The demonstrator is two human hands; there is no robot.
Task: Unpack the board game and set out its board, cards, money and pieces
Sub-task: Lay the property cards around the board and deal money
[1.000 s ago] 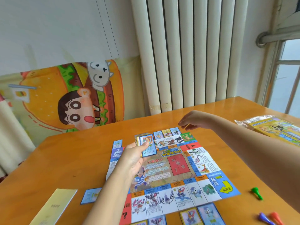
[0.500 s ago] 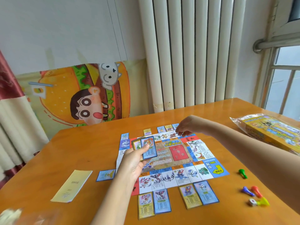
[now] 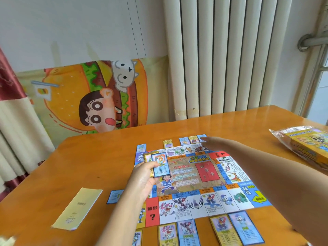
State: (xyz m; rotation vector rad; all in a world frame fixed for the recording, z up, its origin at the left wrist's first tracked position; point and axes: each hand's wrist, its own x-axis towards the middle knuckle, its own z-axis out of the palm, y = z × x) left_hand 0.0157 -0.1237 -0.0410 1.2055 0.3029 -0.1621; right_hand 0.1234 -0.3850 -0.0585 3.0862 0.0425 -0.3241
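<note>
1. Head view: board point(image 3: 193, 174) flat in the middle of the table point(image 3: 88, 157), single cards point(image 3: 245, 228) face up along its near, far and left edges.
2. Left hand point(image 3: 143, 178) above the board's left part, fingers point(image 3: 151, 166) curled round a small stack of cards point(image 3: 159, 165), blue-framed one on top.
3. Right hand point(image 3: 213, 142) over the far row, fingers straight and close together, slightly blurred.
4. Wrapped game box point(image 3: 308, 148) at the table's right edge; yellow booklet point(image 3: 78, 208) on the left.
</note>
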